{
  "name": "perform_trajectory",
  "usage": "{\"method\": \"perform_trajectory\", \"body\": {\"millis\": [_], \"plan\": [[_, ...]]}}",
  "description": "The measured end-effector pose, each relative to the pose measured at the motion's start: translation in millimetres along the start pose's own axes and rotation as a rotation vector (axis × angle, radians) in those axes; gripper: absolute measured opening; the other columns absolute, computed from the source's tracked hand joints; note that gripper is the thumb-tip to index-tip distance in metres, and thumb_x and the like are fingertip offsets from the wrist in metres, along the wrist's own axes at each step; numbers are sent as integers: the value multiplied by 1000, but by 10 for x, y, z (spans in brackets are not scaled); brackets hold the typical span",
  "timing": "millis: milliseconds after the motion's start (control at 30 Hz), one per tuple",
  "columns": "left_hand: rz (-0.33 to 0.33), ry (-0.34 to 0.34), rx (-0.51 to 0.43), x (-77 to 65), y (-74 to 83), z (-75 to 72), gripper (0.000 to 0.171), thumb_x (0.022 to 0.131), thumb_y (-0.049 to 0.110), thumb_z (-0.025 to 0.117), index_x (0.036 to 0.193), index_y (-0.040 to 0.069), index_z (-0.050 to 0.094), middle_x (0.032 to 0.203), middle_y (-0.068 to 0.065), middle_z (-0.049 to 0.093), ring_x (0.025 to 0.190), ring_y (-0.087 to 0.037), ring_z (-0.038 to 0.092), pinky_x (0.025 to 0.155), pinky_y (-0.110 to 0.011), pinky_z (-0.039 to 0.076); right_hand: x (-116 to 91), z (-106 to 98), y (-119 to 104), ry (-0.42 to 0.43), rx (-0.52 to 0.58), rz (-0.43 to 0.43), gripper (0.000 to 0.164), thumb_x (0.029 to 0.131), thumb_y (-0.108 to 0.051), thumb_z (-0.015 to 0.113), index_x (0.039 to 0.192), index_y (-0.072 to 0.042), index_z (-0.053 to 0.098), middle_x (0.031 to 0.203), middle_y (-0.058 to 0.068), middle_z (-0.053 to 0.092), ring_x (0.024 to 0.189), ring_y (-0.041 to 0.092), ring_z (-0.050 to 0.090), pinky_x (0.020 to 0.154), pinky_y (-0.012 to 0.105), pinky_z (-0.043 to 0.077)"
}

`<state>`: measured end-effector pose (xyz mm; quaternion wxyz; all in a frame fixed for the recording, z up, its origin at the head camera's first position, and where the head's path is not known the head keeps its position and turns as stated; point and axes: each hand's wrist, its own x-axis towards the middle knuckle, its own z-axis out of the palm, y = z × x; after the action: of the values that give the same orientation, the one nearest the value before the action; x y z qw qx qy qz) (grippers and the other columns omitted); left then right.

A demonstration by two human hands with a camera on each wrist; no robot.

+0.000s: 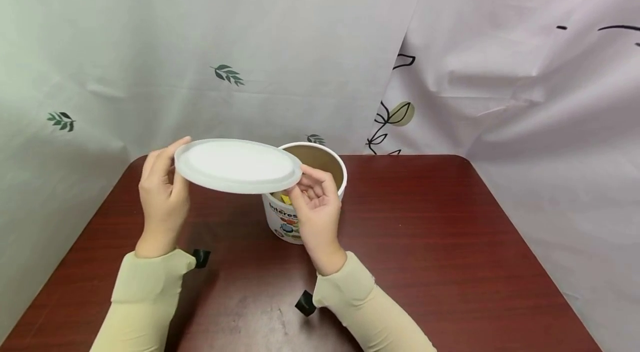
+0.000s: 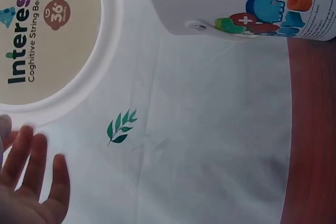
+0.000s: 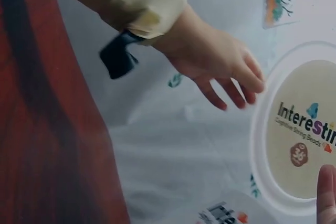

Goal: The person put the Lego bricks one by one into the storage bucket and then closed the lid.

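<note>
A round white lid [image 1: 239, 164] is raised above the table, its plain face towards the head camera. My left hand [image 1: 166, 196] pinches its left edge between thumb and fingers. At the opposite edge, my right hand [image 1: 320, 216] pinches the rim. The lid's other face, printed with "Cognitive String Beads", shows in the left wrist view [image 2: 58, 72] and the right wrist view. Behind the lid stands a white bucket [image 1: 278, 223] with printed pictures, upright and uncovered. Something yellow [image 1: 285, 199] shows just inside it; the lid and right hand hide the rest of its contents.
The bucket stands on a dark red wooden table [image 1: 425, 241] with rounded far corners. White cloth [image 1: 300, 35] with leaf prints hangs behind and at both sides. A black strap piece [image 1: 306, 303] sticks out at the right cuff, another [image 1: 201, 258] at the left.
</note>
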<state>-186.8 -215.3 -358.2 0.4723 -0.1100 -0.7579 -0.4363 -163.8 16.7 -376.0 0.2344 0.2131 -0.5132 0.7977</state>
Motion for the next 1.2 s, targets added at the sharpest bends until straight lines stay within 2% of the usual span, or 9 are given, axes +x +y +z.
{"method": "perform_trajectory", "body": {"millis": [100, 200, 267, 433, 567, 700, 933, 1033, 1200], "plan": [[-12, 34, -78, -24, 8, 82, 26, 97, -8, 60, 121, -5, 71, 114, 18, 52, 106, 0, 49, 79, -8, 44, 64, -55, -34, 23, -24, -23, 36, 92, 2, 71, 121, 15, 54, 99, 19, 69, 83, 15, 68, 76, 28, 60], [-51, 56, -167, -86, 4, 182, 24, 98, -5, 61, 120, -7, 70, 119, 7, 60, 113, -7, 54, 89, -12, 48, 133, -121, -68, 30, -62, -43, 33, 92, 3, 70, 120, 14, 55, 93, 11, 68, 79, 13, 68, 71, 24, 58], [-78, 54, -225, -131, 22, 242, 25, 99, -2, 61, 122, -8, 68, 123, -1, 64, 115, -9, 59, 91, -15, 50, 175, -164, -93, 23, -79, -51, 33, 93, 3, 69, 121, 14, 54, 91, 10, 67, 79, 13, 68, 70, 25, 59], [-118, 37, -432, -171, 128, 379, 31, 99, 4, 63, 126, -10, 61, 118, -6, 65, 104, -12, 66, 92, -20, 52, 286, -274, -154, 41, -142, -67, 32, 93, 4, 69, 121, 13, 57, 92, 7, 63, 78, 14, 65, 69, 27, 59], [-151, 55, -593, -153, 220, 464, 30, 98, 3, 63, 125, -8, 61, 108, -5, 61, 96, -16, 64, 93, -24, 54, 361, -353, -186, 101, -217, -75, 27, 91, 2, 72, 116, 10, 65, 92, 1, 60, 81, 15, 60, 75, 26, 59], [-192, 56, -678, -137, 290, 529, 27, 98, -1, 62, 125, -5, 63, 106, -6, 60, 93, -16, 60, 92, -25, 55, 416, -423, -208, 137, -250, -89, 24, 90, 1, 74, 113, 8, 69, 99, 3, 59, 92, 18, 61, 87, 32, 58], [-233, 12, -689, -133, 392, 609, 28, 98, -3, 61, 126, -1, 64, 111, -6, 63, 101, -19, 62, 94, -25, 53, 476, -538, -257, 184, -301, -107, 25, 91, -5, 76, 115, 2, 72, 108, 8, 65, 100, 25, 64, 91, 32, 57], [-239, -8, -682, -125, 428, 633, 31, 98, -3, 62, 129, -1, 61, 116, -7, 63, 107, -21, 61, 93, -24, 52, 503, -590, -277, 209, -333, -100, 25, 91, -7, 76, 115, 1, 73, 105, 7, 68, 96, 24, 64, 86, 29, 57], [-301, -48, -650, -123, 441, 673, 34, 97, 0, 65, 131, 0, 62, 114, -7, 65, 103, -20, 63, 88, -22, 54, 560, -668, -271, 245, -366, -79, 24, 90, -6, 77, 113, 3, 74, 95, 4, 67, 84, 19, 63, 74, 24, 57]]}}
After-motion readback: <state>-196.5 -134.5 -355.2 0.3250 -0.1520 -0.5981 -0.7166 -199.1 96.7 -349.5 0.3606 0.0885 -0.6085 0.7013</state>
